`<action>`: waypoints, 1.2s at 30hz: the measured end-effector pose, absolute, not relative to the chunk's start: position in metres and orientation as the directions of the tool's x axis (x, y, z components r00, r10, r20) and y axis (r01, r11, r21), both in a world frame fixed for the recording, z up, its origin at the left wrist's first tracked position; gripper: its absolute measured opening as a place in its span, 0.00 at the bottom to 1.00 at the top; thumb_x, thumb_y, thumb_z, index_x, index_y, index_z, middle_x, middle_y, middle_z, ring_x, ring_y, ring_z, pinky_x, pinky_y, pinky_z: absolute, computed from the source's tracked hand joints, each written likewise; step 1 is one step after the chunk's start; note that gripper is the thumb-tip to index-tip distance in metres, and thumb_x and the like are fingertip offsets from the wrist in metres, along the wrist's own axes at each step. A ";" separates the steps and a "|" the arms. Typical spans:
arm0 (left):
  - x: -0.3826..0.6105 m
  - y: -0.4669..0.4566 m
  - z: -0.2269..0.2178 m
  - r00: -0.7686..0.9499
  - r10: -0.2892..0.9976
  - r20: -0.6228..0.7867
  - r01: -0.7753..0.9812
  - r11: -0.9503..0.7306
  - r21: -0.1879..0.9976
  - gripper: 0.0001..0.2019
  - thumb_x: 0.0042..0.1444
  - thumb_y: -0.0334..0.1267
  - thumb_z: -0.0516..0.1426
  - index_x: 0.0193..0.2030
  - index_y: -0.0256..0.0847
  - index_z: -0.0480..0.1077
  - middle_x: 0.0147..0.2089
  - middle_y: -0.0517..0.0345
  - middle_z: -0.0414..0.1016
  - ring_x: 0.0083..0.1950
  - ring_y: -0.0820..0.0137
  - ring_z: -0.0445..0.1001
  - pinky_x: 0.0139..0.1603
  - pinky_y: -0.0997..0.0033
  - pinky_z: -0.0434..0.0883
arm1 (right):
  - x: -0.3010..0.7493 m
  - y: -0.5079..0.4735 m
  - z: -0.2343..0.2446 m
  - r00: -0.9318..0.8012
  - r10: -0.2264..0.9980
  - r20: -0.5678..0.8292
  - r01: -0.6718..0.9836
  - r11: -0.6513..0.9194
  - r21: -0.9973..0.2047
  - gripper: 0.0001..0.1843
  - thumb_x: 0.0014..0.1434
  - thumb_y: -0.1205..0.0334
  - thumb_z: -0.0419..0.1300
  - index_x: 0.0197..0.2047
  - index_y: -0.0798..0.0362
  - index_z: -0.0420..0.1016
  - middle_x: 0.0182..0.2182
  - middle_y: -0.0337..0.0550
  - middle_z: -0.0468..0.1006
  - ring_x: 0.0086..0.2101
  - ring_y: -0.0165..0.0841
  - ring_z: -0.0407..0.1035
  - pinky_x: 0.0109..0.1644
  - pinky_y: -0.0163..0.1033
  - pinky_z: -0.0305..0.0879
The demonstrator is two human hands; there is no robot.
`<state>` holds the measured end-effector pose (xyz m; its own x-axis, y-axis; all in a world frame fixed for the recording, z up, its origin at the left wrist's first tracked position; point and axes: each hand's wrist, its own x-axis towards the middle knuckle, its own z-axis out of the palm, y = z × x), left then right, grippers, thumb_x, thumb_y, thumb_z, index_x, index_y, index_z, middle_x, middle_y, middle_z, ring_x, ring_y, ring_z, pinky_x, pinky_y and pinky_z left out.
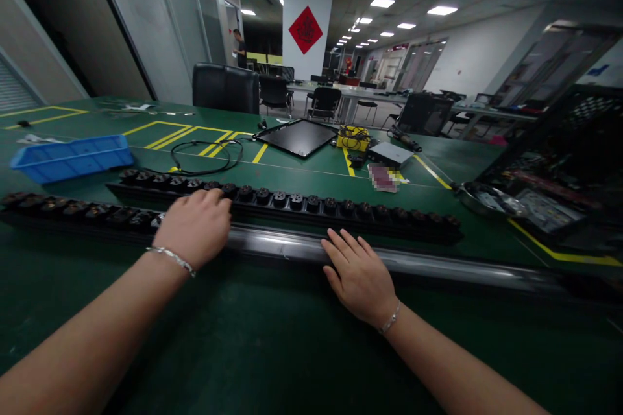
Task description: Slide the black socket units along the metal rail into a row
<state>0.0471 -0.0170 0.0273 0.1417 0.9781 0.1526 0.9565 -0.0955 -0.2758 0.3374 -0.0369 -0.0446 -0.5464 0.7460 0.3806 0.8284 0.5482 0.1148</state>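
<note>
My left hand (197, 227) is closed, with its fingers curled down over the near power strip. What its fingertips grip, if anything, is hidden behind the hand. Dark socket modules (97, 211) line the left part of that strip. To the right of the hand runs its long, shiny black metal channel (277, 245), with no sockets showing. My right hand (363, 275) lies on the channel, open, its fingers stretched out and the palm down. Just beyond both hands, a second black strip (296, 202) carries a row of round black sockets.
On the green table are a blue bin (73, 159), a black cable (204, 168), a flat dark panel (302, 136), a yellow box of cords (354, 137) and a grey box (390, 154). At right stand a metal bowl (487, 200) and open electronics (555, 207). A person (239, 48) stands far back.
</note>
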 end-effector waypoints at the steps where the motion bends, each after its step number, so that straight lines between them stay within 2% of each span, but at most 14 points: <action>1: 0.034 -0.017 0.035 0.019 0.996 0.088 0.953 0.008 -0.303 0.21 0.60 0.39 0.41 0.49 0.31 0.69 0.52 0.37 0.69 0.51 0.48 0.67 0.47 0.52 0.65 | 0.337 -0.037 -0.045 -0.547 0.743 0.387 0.828 0.549 0.116 0.23 0.65 0.54 0.45 0.59 0.52 0.64 0.61 0.42 0.57 0.59 0.41 0.53 0.60 0.50 0.53; 3: 0.012 -0.017 0.044 -0.185 0.980 -0.070 0.939 0.155 -0.307 0.22 0.59 0.42 0.42 0.47 0.31 0.69 0.49 0.37 0.70 0.50 0.47 0.68 0.45 0.53 0.66 | 0.338 -0.037 -0.046 -0.547 0.735 0.401 0.826 0.551 0.119 0.23 0.64 0.55 0.46 0.59 0.52 0.65 0.61 0.43 0.58 0.59 0.41 0.54 0.60 0.49 0.53; 5: -0.004 -0.015 0.047 -0.251 0.954 -0.163 0.934 0.195 -0.299 0.21 0.58 0.43 0.43 0.46 0.31 0.69 0.48 0.38 0.71 0.47 0.50 0.71 0.44 0.56 0.67 | 0.338 -0.037 -0.046 -0.548 0.727 0.413 0.824 0.553 0.119 0.23 0.64 0.55 0.47 0.58 0.53 0.66 0.60 0.45 0.59 0.58 0.41 0.55 0.59 0.49 0.54; 7: -0.012 -0.012 0.044 -0.248 0.949 -0.195 0.937 0.183 -0.298 0.21 0.58 0.43 0.43 0.45 0.32 0.70 0.47 0.38 0.71 0.44 0.53 0.73 0.42 0.58 0.67 | 0.338 -0.037 -0.046 -0.548 0.725 0.417 0.823 0.556 0.114 0.22 0.63 0.55 0.47 0.58 0.53 0.66 0.60 0.45 0.60 0.58 0.41 0.55 0.59 0.49 0.54; 12: -0.007 -0.006 0.037 -0.206 0.957 -0.204 0.942 0.138 -0.305 0.20 0.57 0.40 0.43 0.43 0.30 0.70 0.47 0.35 0.68 0.44 0.51 0.73 0.42 0.57 0.67 | 0.338 -0.037 -0.046 -0.541 0.729 0.420 0.825 0.556 0.098 0.22 0.64 0.55 0.47 0.57 0.52 0.67 0.60 0.44 0.60 0.58 0.41 0.55 0.59 0.48 0.54; 17: 0.008 -0.008 0.035 -0.108 0.977 -0.181 0.961 0.056 -0.271 0.17 0.57 0.39 0.43 0.43 0.34 0.70 0.46 0.42 0.68 0.42 0.54 0.73 0.42 0.58 0.68 | 0.338 -0.036 -0.047 -0.542 0.735 0.407 0.826 0.555 0.099 0.22 0.64 0.55 0.46 0.57 0.53 0.67 0.60 0.44 0.59 0.58 0.41 0.55 0.59 0.48 0.54; 21: 0.012 -0.009 0.032 -0.077 0.985 -0.157 0.970 0.037 -0.240 0.16 0.56 0.33 0.43 0.42 0.33 0.69 0.45 0.41 0.67 0.40 0.56 0.74 0.39 0.59 0.68 | 0.338 -0.036 -0.047 -0.546 0.734 0.404 0.825 0.554 0.108 0.22 0.64 0.55 0.46 0.58 0.52 0.67 0.60 0.44 0.59 0.58 0.41 0.55 0.59 0.49 0.54; 24: 0.016 -0.009 0.032 -0.031 0.991 -0.131 0.978 0.003 -0.208 0.16 0.57 0.35 0.45 0.45 0.34 0.69 0.46 0.42 0.67 0.42 0.58 0.73 0.41 0.60 0.68 | 0.338 -0.036 -0.047 -0.549 0.727 0.413 0.823 0.556 0.115 0.22 0.64 0.55 0.47 0.57 0.53 0.67 0.60 0.45 0.59 0.58 0.41 0.55 0.59 0.48 0.54; 27: 0.031 -0.011 0.031 0.069 0.992 -0.105 0.991 -0.080 -0.111 0.17 0.57 0.42 0.48 0.49 0.39 0.68 0.49 0.47 0.67 0.44 0.61 0.73 0.45 0.64 0.68 | 0.338 -0.036 -0.046 -0.552 0.723 0.416 0.821 0.559 0.119 0.22 0.64 0.55 0.47 0.57 0.53 0.67 0.60 0.45 0.59 0.58 0.41 0.55 0.59 0.48 0.54; 33: 0.071 -0.017 0.017 0.325 0.946 0.024 0.895 -0.315 0.317 0.24 0.52 0.43 0.54 0.56 0.37 0.63 0.52 0.49 0.68 0.48 0.66 0.72 0.50 0.69 0.69 | 0.339 -0.035 -0.047 -0.555 0.721 0.413 0.819 0.561 0.121 0.23 0.64 0.55 0.46 0.58 0.54 0.66 0.60 0.45 0.59 0.58 0.41 0.55 0.59 0.48 0.54; 35: 0.075 -0.018 0.014 0.369 0.928 0.053 0.861 -0.363 0.356 0.26 0.53 0.43 0.54 0.59 0.37 0.60 0.55 0.49 0.67 0.50 0.68 0.72 0.52 0.69 0.68 | 0.339 -0.035 -0.047 -0.555 0.726 0.407 0.820 0.560 0.119 0.23 0.65 0.55 0.46 0.58 0.54 0.66 0.60 0.45 0.59 0.58 0.41 0.55 0.59 0.48 0.54; 36: 0.074 -0.018 0.013 0.378 0.922 0.081 0.865 -0.383 0.324 0.28 0.54 0.44 0.53 0.60 0.37 0.58 0.58 0.48 0.66 0.53 0.67 0.70 0.55 0.68 0.66 | 0.339 -0.035 -0.048 -0.555 0.727 0.405 0.820 0.560 0.119 0.23 0.65 0.55 0.46 0.58 0.54 0.66 0.60 0.45 0.59 0.58 0.41 0.55 0.59 0.48 0.54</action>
<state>0.0741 -0.0182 0.0125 0.3781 0.9222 0.0806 0.8651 -0.3830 0.3239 0.3392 -0.0354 -0.0475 -0.5554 0.7265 0.4046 0.8197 0.5604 0.1189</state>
